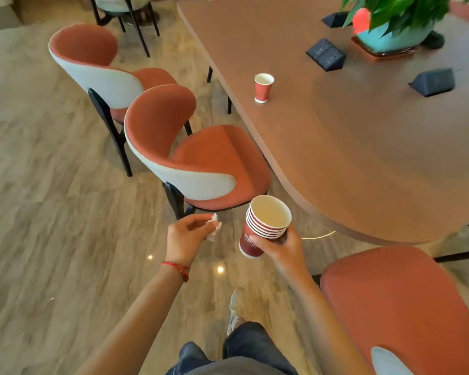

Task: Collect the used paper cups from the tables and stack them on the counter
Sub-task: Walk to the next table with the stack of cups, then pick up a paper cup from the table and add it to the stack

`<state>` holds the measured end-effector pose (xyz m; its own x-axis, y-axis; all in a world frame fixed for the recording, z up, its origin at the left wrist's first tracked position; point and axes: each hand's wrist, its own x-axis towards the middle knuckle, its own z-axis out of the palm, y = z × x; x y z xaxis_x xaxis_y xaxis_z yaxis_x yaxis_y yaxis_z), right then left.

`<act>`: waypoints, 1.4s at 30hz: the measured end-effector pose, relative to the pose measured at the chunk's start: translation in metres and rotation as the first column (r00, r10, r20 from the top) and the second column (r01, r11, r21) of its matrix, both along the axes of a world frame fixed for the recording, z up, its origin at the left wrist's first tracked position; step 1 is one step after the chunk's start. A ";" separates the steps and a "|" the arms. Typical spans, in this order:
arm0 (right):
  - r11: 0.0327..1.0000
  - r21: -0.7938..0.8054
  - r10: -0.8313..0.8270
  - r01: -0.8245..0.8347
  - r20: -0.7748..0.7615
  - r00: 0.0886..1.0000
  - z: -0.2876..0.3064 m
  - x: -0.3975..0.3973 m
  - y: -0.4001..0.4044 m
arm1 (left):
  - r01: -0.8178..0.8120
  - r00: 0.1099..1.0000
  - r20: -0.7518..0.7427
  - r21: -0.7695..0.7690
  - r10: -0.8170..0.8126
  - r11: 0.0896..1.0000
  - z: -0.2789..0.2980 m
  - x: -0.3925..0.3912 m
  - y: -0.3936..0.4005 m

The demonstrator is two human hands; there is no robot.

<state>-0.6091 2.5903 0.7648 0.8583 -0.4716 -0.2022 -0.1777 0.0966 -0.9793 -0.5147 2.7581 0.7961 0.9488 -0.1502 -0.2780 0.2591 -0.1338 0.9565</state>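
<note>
My right hand (280, 246) grips a nested stack of several red paper cups (263, 226), tilted so the white inside of the top cup faces me. My left hand (186, 236) is closed on a small crumpled white tissue (214, 228), just left of the stack. One more red paper cup (263, 87) stands upright near the left edge of the long brown table (363, 147), well beyond both hands.
Two orange-and-grey chairs (201, 161) (98, 69) stand along the table's left side, and a third chair (398, 304) is at my lower right. On the table are black power boxes (326, 54) and a potted plant in a teal pot (393, 36). Wood-look floor lies to the left.
</note>
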 end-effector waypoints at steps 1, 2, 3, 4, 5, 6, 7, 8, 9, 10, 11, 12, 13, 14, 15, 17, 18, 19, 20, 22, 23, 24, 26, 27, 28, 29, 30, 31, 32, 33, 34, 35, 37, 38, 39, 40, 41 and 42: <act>1.000 0.003 -0.017 0.017 0.006 1.000 0.001 0.011 -0.014 | 0.012 1.000 0.012 0.005 -0.012 1.000 0.002 0.013 -0.015; 0.999 0.003 -0.033 0.033 0.008 0.999 0.002 0.022 -0.028 | 0.024 1.000 0.018 0.007 -0.024 1.000 0.004 0.026 -0.030; 0.999 -0.001 -0.048 0.048 0.009 0.999 0.004 0.031 -0.040 | 0.033 0.999 0.015 0.000 -0.033 0.999 0.007 0.038 -0.043; 0.998 -0.006 -0.062 0.062 0.011 0.998 0.006 0.042 -0.051 | 0.038 0.999 0.014 -0.014 -0.038 0.999 0.009 0.050 -0.054; 0.997 -0.012 -0.071 0.072 0.012 0.997 0.008 0.052 -0.062 | 0.040 0.999 0.019 -0.026 -0.040 0.999 0.011 0.061 -0.065; 0.997 -0.014 -0.078 0.078 0.010 0.997 0.011 0.063 -0.071 | 0.042 0.999 0.023 -0.025 -0.042 0.999 0.013 0.072 -0.075; 0.996 -0.012 -0.085 0.085 0.003 0.996 0.013 0.073 -0.080 | 0.047 0.999 0.023 -0.016 -0.046 0.999 0.015 0.082 -0.083; 0.995 -0.013 -0.094 0.094 0.000 0.996 0.015 0.084 -0.088 | 0.053 0.998 0.025 -0.010 -0.053 0.999 0.017 0.092 -0.091; 0.994 -0.017 -0.104 0.104 -0.002 0.995 0.016 0.094 -0.095 | 0.062 0.998 0.030 -0.009 -0.062 0.998 0.017 0.102 -0.097; 0.993 -0.020 -0.113 0.113 -0.005 0.994 0.018 0.105 -0.101 | 0.074 0.997 0.036 -0.005 -0.074 0.997 0.017 0.114 -0.104; 0.993 -0.021 -0.119 0.119 -0.010 0.993 0.019 0.115 -0.108 | 0.085 0.996 0.041 0.006 -0.085 0.996 0.017 0.126 -0.110; 0.992 -0.023 -0.122 0.121 -0.013 0.992 0.019 0.127 -0.115 | 0.094 0.995 0.045 0.019 -0.094 0.995 0.017 0.138 -0.117; 0.992 -0.027 -0.125 0.124 -0.015 0.992 0.020 0.139 -0.121 | 0.101 0.993 0.051 0.029 -0.102 0.995 0.016 0.152 -0.123; 0.991 -0.030 -0.131 0.131 -0.016 0.991 0.019 0.151 -0.127 | 0.106 0.993 0.054 0.030 -0.107 0.994 0.016 0.166 -0.131; 0.989 -0.032 -0.142 0.141 -0.017 0.990 0.019 0.164 -0.134 | 0.110 0.992 0.054 0.024 -0.111 0.994 0.015 0.181 -0.139; 0.986 -0.034 -0.165 0.164 -0.016 0.986 0.017 0.192 -0.147 | 0.122 0.992 0.040 0.008 -0.122 0.992 0.012 0.212 -0.155; 0.984 -0.034 -0.176 0.176 -0.014 0.984 0.016 0.208 -0.154 | 0.131 0.991 0.032 -0.004 -0.131 0.991 0.011 0.229 -0.163; 0.982 -0.029 -0.188 0.188 -0.016 0.982 0.016 0.224 -0.160 | 0.140 0.990 0.028 -0.012 -0.140 0.990 0.010 0.246 -0.171; 0.979 -0.016 -0.203 0.202 -0.022 0.979 0.017 0.240 -0.165 | 0.149 0.989 0.026 -0.015 -0.149 0.989 0.011 0.263 -0.179; 0.974 0.006 -0.225 0.225 -0.032 0.974 0.019 0.273 -0.176 | 0.156 0.987 0.024 -0.016 -0.156 0.988 0.012 0.297 -0.193; 0.974 0.010 -0.227 0.228 -0.036 0.973 0.021 0.289 -0.180 | 0.156 0.988 0.022 -0.022 -0.155 0.988 0.013 0.312 -0.199; 0.973 0.009 -0.230 0.231 -0.040 0.972 0.022 0.303 -0.185 | 0.157 0.987 0.022 -0.028 -0.157 0.987 0.013 0.328 -0.204; 0.971 0.000 -0.238 0.238 -0.045 0.970 0.023 0.328 -0.196 | 0.171 0.985 0.026 -0.026 -0.170 0.985 0.014 0.356 -0.216; 0.970 0.000 -0.242 0.242 -0.047 0.969 0.022 0.338 -0.201 | 0.179 0.984 0.025 -0.021 -0.178 0.984 0.013 0.369 -0.222; 0.969 0.003 -0.245 0.246 -0.050 0.968 0.020 0.347 -0.205 | 0.184 0.983 0.021 -0.017 -0.184 0.983 0.013 0.381 -0.227; 0.969 0.005 -0.248 0.248 -0.051 0.967 0.019 0.356 -0.209 | 0.188 0.982 0.017 -0.016 -0.188 0.982 0.013 0.391 -0.232; 0.968 0.005 -0.249 0.250 -0.051 0.967 0.018 0.364 -0.212 | 0.192 0.981 0.014 -0.018 -0.191 0.981 0.013 0.399 -0.236; 0.968 0.003 -0.250 0.250 -0.053 0.967 0.017 0.372 -0.215 | 0.193 0.981 0.012 -0.022 -0.193 0.981 0.013 0.408 -0.241; 0.968 0.003 -0.250 0.250 -0.055 0.967 0.016 0.380 -0.218 | 0.194 0.981 0.008 -0.025 -0.193 0.981 0.012 0.415 -0.245; 0.969 0.006 -0.247 0.248 -0.056 0.967 0.015 0.388 -0.222 | 0.192 0.981 0.003 -0.027 -0.192 0.981 0.011 0.422 -0.248; 0.969 0.014 -0.245 0.246 -0.054 0.968 0.015 0.396 -0.225 | 0.191 0.982 -0.002 -0.029 -0.191 0.981 0.009 0.429 -0.252; 0.969 0.021 -0.244 0.245 -0.049 0.969 0.014 0.404 -0.229 | 0.190 0.982 -0.006 -0.031 -0.190 0.981 0.008 0.435 -0.255; 0.970 0.029 -0.242 0.243 -0.042 0.969 0.014 0.420 -0.239 | 0.181 0.983 -0.017 -0.029 -0.181 0.983 0.005 0.447 -0.262; 0.970 0.031 -0.240 0.241 -0.040 0.970 0.014 0.428 -0.244 | 0.172 0.985 -0.022 -0.023 -0.173 0.985 0.003 0.453 -0.265; 0.970 0.032 -0.241 0.242 -0.036 0.970 0.014 0.436 -0.249 | 0.161 0.987 -0.026 -0.018 -0.162 0.987 0.001 0.459 -0.267; 0.969 0.032 -0.244 0.245 -0.030 0.969 0.014 0.443 -0.255 | 0.149 0.988 -0.029 -0.014 -0.149 0.989 0.000 0.464 -0.270; 0.968 0.029 -0.249 0.250 -0.025 0.968 0.014 0.451 -0.261 | 0.140 0.990 -0.032 -0.010 -0.140 0.990 -0.002 0.468 -0.272; 0.966 0.025 -0.255 0.255 -0.023 0.967 0.014 0.459 -0.266 | 0.135 0.990 -0.034 -0.004 -0.135 0.991 -0.004 0.471 -0.273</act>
<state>-0.1502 2.3242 0.7791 0.7060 -0.6685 -0.2338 -0.1627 0.1682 -0.9722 -0.0434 2.4848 0.7925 0.9097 -0.2771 -0.3091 0.2709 -0.1679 0.9478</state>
